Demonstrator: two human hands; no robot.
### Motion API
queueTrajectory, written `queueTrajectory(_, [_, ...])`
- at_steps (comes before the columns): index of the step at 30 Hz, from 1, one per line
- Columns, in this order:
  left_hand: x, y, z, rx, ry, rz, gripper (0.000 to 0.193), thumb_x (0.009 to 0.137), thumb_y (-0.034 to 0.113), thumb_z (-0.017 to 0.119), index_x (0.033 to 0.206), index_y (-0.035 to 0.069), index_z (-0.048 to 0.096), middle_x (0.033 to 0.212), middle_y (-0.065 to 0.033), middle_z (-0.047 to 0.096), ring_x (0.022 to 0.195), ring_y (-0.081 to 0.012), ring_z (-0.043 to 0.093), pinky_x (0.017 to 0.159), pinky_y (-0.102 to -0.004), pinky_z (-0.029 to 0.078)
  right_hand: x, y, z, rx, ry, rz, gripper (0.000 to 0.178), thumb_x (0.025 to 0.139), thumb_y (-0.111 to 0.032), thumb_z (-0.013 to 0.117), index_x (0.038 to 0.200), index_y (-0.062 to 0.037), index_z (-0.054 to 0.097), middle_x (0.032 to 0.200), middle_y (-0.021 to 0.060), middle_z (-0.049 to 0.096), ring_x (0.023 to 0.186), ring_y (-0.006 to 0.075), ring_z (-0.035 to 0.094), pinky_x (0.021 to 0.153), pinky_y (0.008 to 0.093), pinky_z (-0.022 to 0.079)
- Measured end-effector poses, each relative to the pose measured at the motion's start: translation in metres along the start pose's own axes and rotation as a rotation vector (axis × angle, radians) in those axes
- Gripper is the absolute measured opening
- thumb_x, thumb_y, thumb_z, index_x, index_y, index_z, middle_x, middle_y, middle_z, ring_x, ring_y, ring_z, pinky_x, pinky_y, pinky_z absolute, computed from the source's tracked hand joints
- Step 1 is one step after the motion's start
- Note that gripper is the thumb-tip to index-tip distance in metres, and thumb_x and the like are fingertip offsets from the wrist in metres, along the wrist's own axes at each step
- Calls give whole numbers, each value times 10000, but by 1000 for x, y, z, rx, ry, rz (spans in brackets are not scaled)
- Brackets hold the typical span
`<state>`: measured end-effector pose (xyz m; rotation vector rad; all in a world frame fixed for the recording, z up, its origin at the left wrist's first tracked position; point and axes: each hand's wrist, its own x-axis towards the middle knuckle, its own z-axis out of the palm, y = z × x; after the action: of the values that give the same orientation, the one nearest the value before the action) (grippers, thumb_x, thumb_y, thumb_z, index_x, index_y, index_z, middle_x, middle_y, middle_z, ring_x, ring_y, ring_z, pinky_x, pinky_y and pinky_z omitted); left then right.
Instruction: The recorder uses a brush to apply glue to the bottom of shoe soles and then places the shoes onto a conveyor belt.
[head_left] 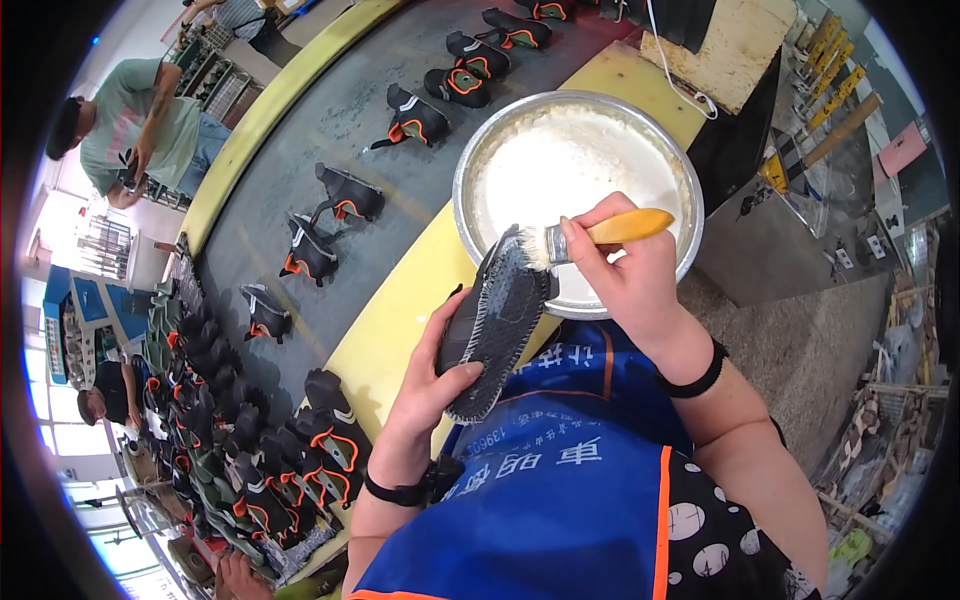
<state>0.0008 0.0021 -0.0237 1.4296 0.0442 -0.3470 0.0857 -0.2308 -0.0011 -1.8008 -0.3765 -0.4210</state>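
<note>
My left hand [432, 378] grips a black shoe upper [497, 315] with its flat grey bottom turned up, held above my blue apron. My right hand [625, 268] holds a yellow-handled brush [598, 233]; its white bristles touch the toe end of the shoe bottom. Just behind the brush stands a round metal bowl [470, 165] filled with white glue.
A grey conveyor belt [340, 130] with yellow edges carries several black and orange shoe uppers, such as one [413, 117] near the bowl. More uppers are piled at the lower left [290, 460]. A person in a green shirt [130, 120] sits across the belt.
</note>
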Motion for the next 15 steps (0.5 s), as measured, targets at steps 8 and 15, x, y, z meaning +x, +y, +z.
queueTrajectory(8, [2, -4, 3, -109, 125, -3, 836, 762, 211, 589, 1506, -9, 277, 1416, -185, 482, 1284, -262, 523, 1071, -353, 419, -29, -20, 11, -7, -71, 26, 173, 917, -94, 680, 797, -27, 575, 576, 38, 553, 488, 99, 531, 472, 265, 395])
queueTrajectory(15, [-2, -10, -4, -5, 65, 108, 821, 749, 71, 603, 1508, 12, 295, 1422, -171, 469, 1317, -245, 475, 1107, -356, 361, -11, -9, 4, -116, -109, 91, 188, 898, -132, 676, 782, -30, 568, 594, 92, 554, 509, 225, 572, 507, 327, 438])
